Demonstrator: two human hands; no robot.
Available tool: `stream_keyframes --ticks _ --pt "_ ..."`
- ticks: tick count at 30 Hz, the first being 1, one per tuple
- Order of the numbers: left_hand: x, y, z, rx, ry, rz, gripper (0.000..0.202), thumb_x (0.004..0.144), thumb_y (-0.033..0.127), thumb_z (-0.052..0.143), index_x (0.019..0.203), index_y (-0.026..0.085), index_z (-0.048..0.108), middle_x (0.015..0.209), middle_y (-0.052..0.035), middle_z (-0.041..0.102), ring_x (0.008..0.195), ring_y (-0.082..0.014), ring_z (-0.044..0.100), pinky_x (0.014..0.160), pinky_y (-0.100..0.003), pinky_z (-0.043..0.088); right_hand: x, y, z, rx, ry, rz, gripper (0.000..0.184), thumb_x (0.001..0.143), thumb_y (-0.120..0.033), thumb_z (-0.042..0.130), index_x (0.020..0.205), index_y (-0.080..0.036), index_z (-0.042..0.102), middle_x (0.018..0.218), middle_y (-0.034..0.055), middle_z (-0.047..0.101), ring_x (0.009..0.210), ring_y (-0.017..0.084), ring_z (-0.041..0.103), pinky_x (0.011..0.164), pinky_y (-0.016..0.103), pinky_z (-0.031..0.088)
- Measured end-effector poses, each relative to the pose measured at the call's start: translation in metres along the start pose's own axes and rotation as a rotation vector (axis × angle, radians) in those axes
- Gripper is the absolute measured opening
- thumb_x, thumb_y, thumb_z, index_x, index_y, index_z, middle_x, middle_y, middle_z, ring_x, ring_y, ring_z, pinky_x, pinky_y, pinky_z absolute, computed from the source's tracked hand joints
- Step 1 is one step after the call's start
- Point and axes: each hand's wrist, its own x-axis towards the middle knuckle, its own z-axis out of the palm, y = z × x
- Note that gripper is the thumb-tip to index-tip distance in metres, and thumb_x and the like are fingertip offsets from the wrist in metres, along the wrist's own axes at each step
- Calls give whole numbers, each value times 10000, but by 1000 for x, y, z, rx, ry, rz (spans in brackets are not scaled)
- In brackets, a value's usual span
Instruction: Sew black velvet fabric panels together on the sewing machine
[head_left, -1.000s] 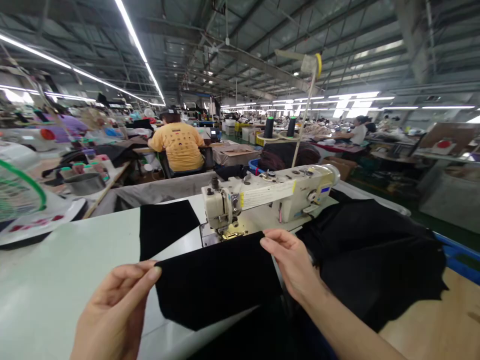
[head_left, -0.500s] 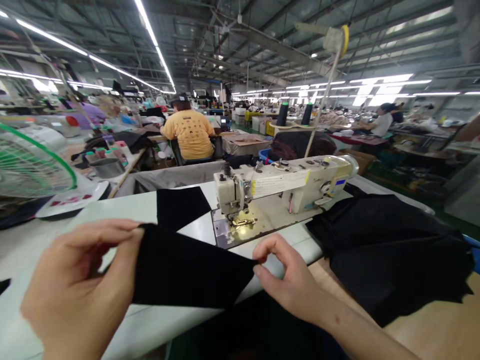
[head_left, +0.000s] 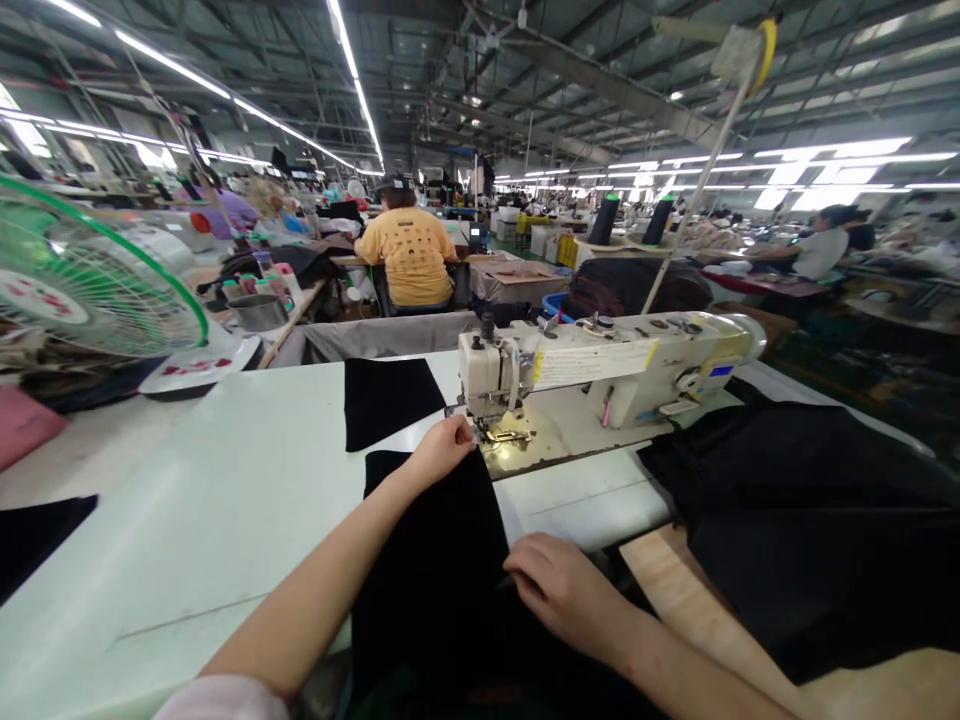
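A piece of black fabric (head_left: 427,570) lies over the white tabletop's front edge and hangs down toward me. My left hand (head_left: 444,448) has its fingers closed on the fabric's far corner, right beside the needle area of the sewing machine (head_left: 592,370). Lower down, my right hand (head_left: 559,585) pinches the fabric's right edge. A second black fabric piece (head_left: 390,400) lies flat just left of the machine head. Both fingertips are partly hidden against the dark cloth.
A large heap of black fabric (head_left: 810,520) covers the right side, partly over a wooden board (head_left: 705,610). Another black piece (head_left: 41,535) sits at the left edge. A green-rimmed fan (head_left: 97,280) stands far left. A person in a yellow shirt (head_left: 415,255) sits ahead.
The fabric, earlier stretched between both hands in front of me, now reaches up to the machine. My left hand has moved forward and right to the needle; my right hand is slightly lower. The view has shifted.
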Motion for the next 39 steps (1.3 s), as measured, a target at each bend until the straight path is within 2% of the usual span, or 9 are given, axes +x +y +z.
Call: stream_keyframes --ticks 5,9,17,24,27,30,33,35,39 --pt "9 -1 -5 -12 -38 -51 170 670 51 556 641 216 529 647 17 597 635 -152 566 648 -257 430 -1 2 -5 -171 -63 -60 222 866 -25 448 923 -185 591 847 69 659 777 216 592 719 343 496" --pt "27 -2 2 20 -43 -95 164 644 61 598 643 209 528 615 28 581 606 -149 555 607 -253 406 3 4 -3 -252 -9 -74 178 857 -43 514 893 -193 605 850 58 639 788 214 570 705 344 473" --pt "41 -5 8 81 -35 -111 149 659 55 611 742 178 592 619 33 580 579 -134 552 556 -240 377 5 14 4 -140 85 -86 195 853 -31 526 953 -179 605 973 76 678 944 227 614 847 389 520" --pt "39 -4 8 164 -23 -92 159 728 100 658 859 167 599 687 13 642 635 -156 626 588 -239 454 5 15 5 -118 81 -79 197 868 -43 513 959 -187 611 984 87 692 935 236 634 838 406 552" --pt "19 10 6 268 75 -87 216 792 119 647 998 139 584 913 -89 687 877 -240 662 768 -334 514 4 16 4 -124 76 -89 184 885 -59 514 975 -178 622 996 95 699 943 240 641 841 411 561" --pt "-26 32 5 371 135 -26 243 840 174 649 1070 142 580 1139 -159 631 1118 -319 574 940 -463 473 3 15 2 -130 77 -97 194 901 -73 510 1009 -173 637 1020 104 708 966 240 647 860 414 566" --pt "-84 47 9 378 -142 257 69 896 193 602 957 188 634 1001 -79 655 969 -251 612 869 -398 523 1 14 -1 -125 70 -106 215 911 -86 509 1046 -172 652 1037 108 714 987 239 654 888 415 567" --pt "-115 49 12 377 -301 448 126 911 147 554 973 192 654 995 -64 672 935 -227 628 837 -365 554 2 14 -2 -118 58 -105 222 910 -89 514 1055 -167 663 1039 108 719 993 236 657 905 412 564" --pt "-130 35 14 460 -271 611 304 898 87 514 1169 146 637 1190 -116 671 1112 -266 616 965 -408 553 10 21 -2 -126 55 -103 225 892 -92 548 1063 -146 685 1070 122 728 1024 236 658 941 401 548"
